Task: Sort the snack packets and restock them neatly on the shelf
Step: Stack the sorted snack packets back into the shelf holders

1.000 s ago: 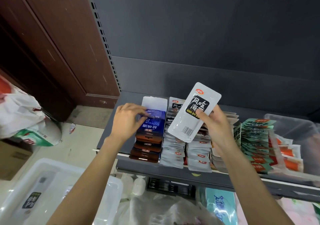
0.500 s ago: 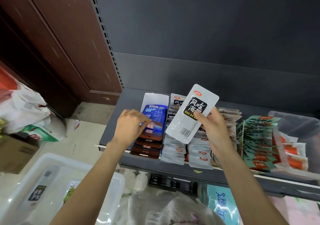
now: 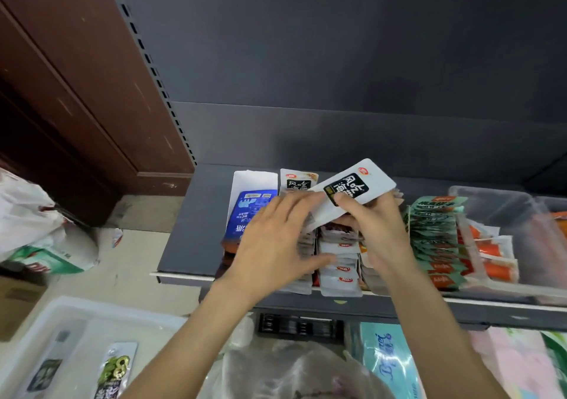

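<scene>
Head view: dark shelf (image 3: 190, 239) across frame middle, rows of snack packets (image 3: 339, 260) at centre. White bin (image 3: 76, 322) lower left. Left hand (image 3: 276, 245) centre, fingers straight, spread over packet rows, holding nothing. Right hand (image 3: 377, 230) right of centre, pinching white packet (image 3: 352, 193), tilted, above rows. Blue packet (image 3: 248, 214) left of centre.
</scene>
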